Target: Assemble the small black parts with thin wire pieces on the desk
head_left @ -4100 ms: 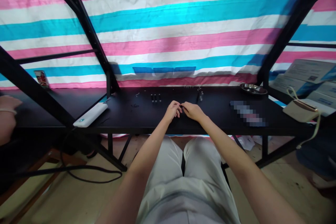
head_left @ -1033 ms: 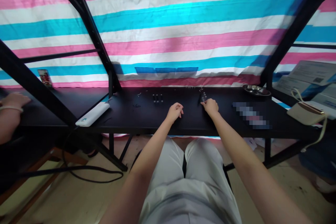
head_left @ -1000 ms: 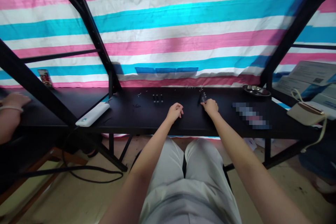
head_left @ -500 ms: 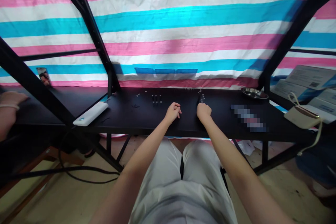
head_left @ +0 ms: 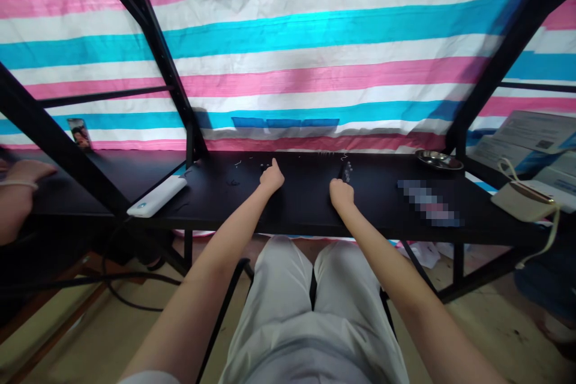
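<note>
My left hand [head_left: 272, 179] is over the black table [head_left: 306, 210], one finger stretched forward and the others bent. It partly covers several small dark cylinders [head_left: 265, 166] with pale ends, and whether it touches them is hidden. Closed into a fist, my right hand [head_left: 342, 194] rests farther right on the tabletop. Just beyond its knuckles lies a cluster of small grey pieces [head_left: 348, 171], beside a dark narrow shape [head_left: 342, 169]. What the right fingers hold, if anything, is hidden.
A white power strip-like block [head_left: 157, 197] lies left. To the right are a shiny metal dish [head_left: 438, 160], a blurred-out packet [head_left: 429, 203] and a beige pouch [head_left: 522, 201]. Black frame posts [head_left: 175, 90] stand at both sides. Another person's hand [head_left: 29, 173] is far left.
My left hand has moved left and slightly forward, from bare tabletop to the dark cylinders, stretching out one finger. My right fist has shifted a little left and back, exposing more grey pieces.
</note>
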Available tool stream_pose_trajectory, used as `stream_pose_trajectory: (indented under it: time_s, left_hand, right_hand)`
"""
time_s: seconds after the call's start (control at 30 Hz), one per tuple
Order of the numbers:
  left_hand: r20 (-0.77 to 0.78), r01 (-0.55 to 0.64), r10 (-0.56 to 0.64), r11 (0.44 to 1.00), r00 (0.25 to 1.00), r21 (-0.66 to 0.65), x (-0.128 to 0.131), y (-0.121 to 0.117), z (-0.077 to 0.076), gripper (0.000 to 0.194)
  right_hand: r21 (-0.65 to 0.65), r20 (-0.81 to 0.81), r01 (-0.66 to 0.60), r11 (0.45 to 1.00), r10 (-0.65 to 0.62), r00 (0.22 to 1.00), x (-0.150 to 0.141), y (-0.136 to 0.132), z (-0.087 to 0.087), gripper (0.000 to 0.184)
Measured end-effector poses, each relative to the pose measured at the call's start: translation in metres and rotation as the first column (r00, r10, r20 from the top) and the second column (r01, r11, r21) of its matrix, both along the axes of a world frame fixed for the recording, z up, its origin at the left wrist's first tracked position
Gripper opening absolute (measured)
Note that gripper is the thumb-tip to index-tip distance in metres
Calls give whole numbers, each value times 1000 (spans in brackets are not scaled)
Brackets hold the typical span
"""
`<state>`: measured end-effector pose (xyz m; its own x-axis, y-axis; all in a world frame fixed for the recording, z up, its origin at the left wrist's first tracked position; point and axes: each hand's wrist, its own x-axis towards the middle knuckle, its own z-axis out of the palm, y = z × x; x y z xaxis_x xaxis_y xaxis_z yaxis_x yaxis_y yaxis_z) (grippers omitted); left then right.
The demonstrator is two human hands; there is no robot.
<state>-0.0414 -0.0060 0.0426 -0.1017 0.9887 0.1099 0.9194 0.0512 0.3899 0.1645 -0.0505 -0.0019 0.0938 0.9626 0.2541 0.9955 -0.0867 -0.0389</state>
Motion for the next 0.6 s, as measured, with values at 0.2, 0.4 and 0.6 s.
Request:
stream_pose_trajectory:
  time_s: [0.2, 0.4, 0.6]
  left_hand:
    - [-33, -17, 19, 997, 999, 74, -4, 10, -10, 31]
    - [575, 41, -70, 997, 815, 63, 13, 8, -30, 18]
    - [926, 207, -184, 971, 330, 119, 42, -17, -45, 19]
  right_hand:
    - [-16, -49, -22, 1000, 21, 999, 6, 2, -3, 32]
    - [101, -127, -95, 990, 108, 986, 4, 5, -12, 26]
    - [432, -184, -385, 816, 497, 848, -1, 0, -9, 34]
